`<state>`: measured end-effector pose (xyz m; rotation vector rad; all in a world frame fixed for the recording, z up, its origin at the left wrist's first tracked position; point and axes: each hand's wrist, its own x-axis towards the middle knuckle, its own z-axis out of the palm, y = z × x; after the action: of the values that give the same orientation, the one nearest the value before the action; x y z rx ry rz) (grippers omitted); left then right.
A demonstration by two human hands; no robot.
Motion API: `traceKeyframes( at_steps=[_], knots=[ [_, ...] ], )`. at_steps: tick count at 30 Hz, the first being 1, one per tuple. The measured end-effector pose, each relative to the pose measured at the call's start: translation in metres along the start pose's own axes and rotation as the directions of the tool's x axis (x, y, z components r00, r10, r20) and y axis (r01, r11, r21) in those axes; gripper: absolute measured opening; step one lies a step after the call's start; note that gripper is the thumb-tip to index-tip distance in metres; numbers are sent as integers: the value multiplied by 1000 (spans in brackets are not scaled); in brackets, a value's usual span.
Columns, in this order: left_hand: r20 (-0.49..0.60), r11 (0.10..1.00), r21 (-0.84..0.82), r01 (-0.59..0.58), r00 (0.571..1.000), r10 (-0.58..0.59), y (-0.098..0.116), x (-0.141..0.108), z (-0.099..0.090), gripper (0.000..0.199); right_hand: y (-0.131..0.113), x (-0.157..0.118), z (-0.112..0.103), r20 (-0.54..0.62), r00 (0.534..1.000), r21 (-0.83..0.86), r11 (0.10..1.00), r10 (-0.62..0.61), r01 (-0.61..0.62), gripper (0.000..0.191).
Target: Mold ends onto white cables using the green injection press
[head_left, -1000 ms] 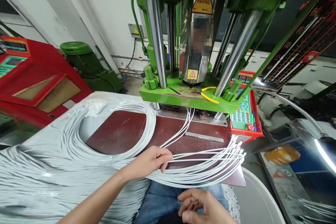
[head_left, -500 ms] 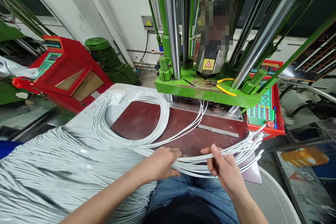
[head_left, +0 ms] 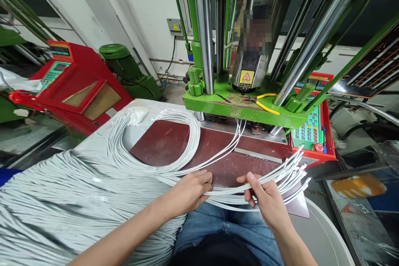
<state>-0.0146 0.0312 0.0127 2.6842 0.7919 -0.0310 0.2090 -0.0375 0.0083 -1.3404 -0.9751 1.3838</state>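
Note:
A bundle of thin white cables [head_left: 187,158] lies looped on the dark red board [head_left: 218,172], and its loose ends fan out to the right. Wrapped over the bundle near the board's front edge is my left hand [head_left: 195,187], fingers bent round some of the cables. To its right, my right hand [head_left: 264,193] holds several cables between thumb and fingers, close to their ends. A few cables run back from the bundle under the green machine plate [head_left: 243,108].
A large heap of white cables [head_left: 77,208] covers the left side. Yellow-handled pliers [head_left: 267,104] rest on the green plate. A metal strip [head_left: 258,155] lies on the board. Red control boxes stand left and right; a grey round bin [head_left: 327,232] is at lower right.
The fingers of my left hand have closed more around the cables. The cable ends beyond my right hand have risen and spread slightly.

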Motion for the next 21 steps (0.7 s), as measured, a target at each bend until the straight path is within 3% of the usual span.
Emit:
traceKeyframes(
  at_steps=[3, 5, 7, 9, 12, 14, 19, 21],
  knots=[
    [16, 998, 52, -21, 1000, 21, 3, -1, 1, 3, 1, 1, 0, 2, 1000, 15, 1000, 15, -15, 51],
    [-13, 999, 48, -25, 1000, 26, 4, -1, 4, 7, 1, 2, -1, -3, 1000, 26, 1000, 17, -17, 51],
    [-70, 999, -31, 9, 997, -11, 4, -1, 3, 11, 1, 2, 0, -7, 1000, 46, 999, 20, -20, 51],
    [-113, 973, -215, 87, 987, -113, 1, -1, -3, 12, -2, 0, 0, -2, 1000, 78, 997, 6, -6, 49],
    [-59, 816, -547, 186, 964, -259, -7, 0, -24, 9, -7, -7, 2, 29, 998, 118, 992, -52, 48, 47],
    [-4, 708, -676, 205, 959, -282, -10, 2, -42, 17, -9, -12, 4, 59, 996, 132, 989, -72, 63, 42],
    [93, 510, -839, 190, 973, -211, 7, 7, -70, 27, -6, -14, 10, 307, 950, 225, 974, -57, -14, 42],
    [169, 482, -849, 219, 975, -147, 21, 8, -67, 30, -3, -10, 9, 295, 952, 324, 946, -81, -20, 44]
  ],
)
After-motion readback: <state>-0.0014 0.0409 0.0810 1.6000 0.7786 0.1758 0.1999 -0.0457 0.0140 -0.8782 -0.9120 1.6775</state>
